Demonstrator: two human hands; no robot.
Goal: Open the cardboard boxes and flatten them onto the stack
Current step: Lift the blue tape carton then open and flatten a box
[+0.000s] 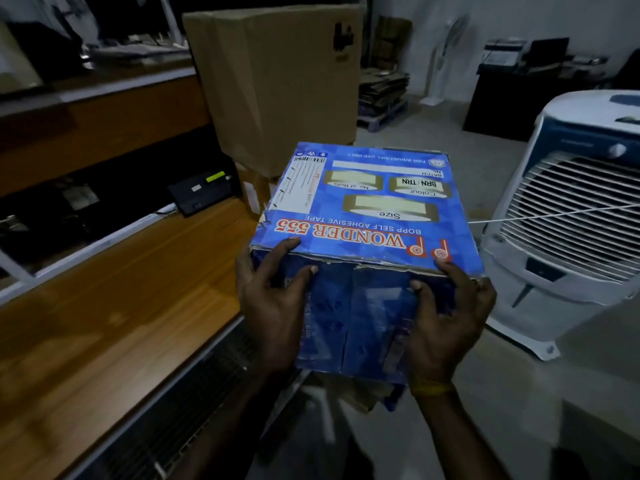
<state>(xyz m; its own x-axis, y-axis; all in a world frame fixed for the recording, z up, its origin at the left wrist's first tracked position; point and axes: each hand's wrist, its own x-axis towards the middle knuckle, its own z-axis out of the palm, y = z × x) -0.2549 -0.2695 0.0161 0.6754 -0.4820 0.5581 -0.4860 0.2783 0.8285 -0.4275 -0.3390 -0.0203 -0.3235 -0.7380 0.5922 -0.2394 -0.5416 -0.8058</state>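
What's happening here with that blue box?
A person holds a blue tape carton in the air with both hands. The left hand and right hand grip its near end, fingers curled at the flaps, which look closed. A tall brown box stands behind, an air cooler to the right.

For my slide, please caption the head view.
Both hands grip a blue printed cardboard box still unopened.

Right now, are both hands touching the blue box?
Touching. The head view shows the left hand and right hand both gripping the blue box, fingers curled over its near top edge and pressed on its near face.
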